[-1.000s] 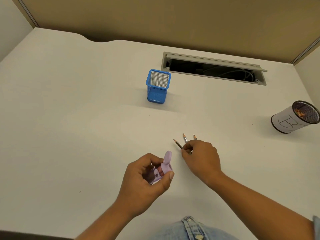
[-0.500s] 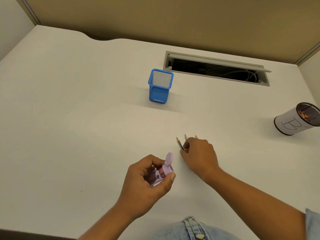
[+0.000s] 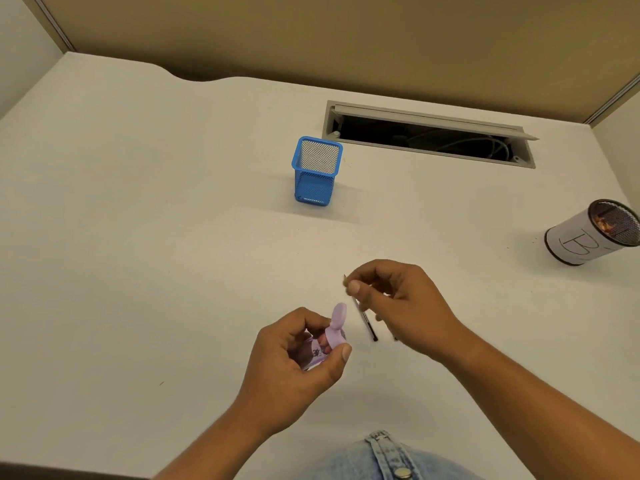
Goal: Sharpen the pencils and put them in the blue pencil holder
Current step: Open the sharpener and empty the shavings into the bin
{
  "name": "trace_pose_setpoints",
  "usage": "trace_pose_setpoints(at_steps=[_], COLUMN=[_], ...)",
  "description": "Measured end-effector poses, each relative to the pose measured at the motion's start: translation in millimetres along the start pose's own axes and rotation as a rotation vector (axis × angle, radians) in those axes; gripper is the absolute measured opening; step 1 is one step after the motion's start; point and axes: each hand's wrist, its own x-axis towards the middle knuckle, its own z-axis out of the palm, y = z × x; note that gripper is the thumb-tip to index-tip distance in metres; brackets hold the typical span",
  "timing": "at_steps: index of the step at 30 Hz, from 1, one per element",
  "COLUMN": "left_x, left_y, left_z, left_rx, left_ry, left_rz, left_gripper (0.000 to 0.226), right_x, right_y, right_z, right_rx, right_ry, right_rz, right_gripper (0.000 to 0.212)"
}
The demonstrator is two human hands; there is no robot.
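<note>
My left hand (image 3: 298,362) grips a small lilac pencil sharpener (image 3: 330,336) with its round lid flipped up. My right hand (image 3: 401,303) is raised just above the desk and pinches a pencil between thumb and fingers; only its tip (image 3: 345,279) pokes out past the thumb. Another dark pencil (image 3: 365,318) lies on the desk under that hand, and the end of a further one (image 3: 395,338) shows beside the wrist. The blue mesh pencil holder (image 3: 316,171) stands upright farther back, apart from both hands.
A white-wrapped mesh cup (image 3: 588,237) marked with a letter leans at the right edge, shavings inside. A cable slot (image 3: 429,135) with its flap open lies behind the holder. The white desk (image 3: 138,237) ends at a tan partition.
My right hand has lifted off the desk with one pencil pinched; the other pencils stay lying beneath it. The left hand keeps holding the sharpener in the same place.
</note>
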Motion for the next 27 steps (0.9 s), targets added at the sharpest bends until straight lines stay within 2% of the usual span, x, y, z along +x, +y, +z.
trace_pose_setpoints(at_steps=[3,10,15,18,21,27], left_x=[0.8,1.8,2.8,6.0,7.1,6.1], left_y=[1.9,9.8,17.5,20.3,23.6,26.8], left_z=[1.2,-1.4,-4.1,-5.5,-5.2,-3.9], left_rx=[-0.002,-0.06,-0.369,-0.509,-0.608,-0.683], left_ry=[-0.033,-0.111,-0.165,-0.251,-0.367,-0.486], left_rz=[0.001,-0.002,-0.127,-0.202,-0.236,-0.302], left_gripper=[0.02,0.017,0.014,0.018,0.035,0.039], right_x=[-14.2,-29.1,-39.6,-46.0,-51.5,-59.0], right_y=[-19.0,-33.6,-34.1,-33.7,-34.6,-40.4], right_z=[-0.3,-8.0,-9.8,-9.2,-13.6,-21.2], right_rx=[0.088,0.322,0.453,0.462,0.456,0.355], right_ry=[-0.127,-0.176,-0.216,-0.221,-0.216,-0.216], right_rz=[-0.087,-0.078,-0.085,-0.09,-0.08,-0.111], right_gripper=[0.015,0.011,0.007,0.007,0.018,0.025])
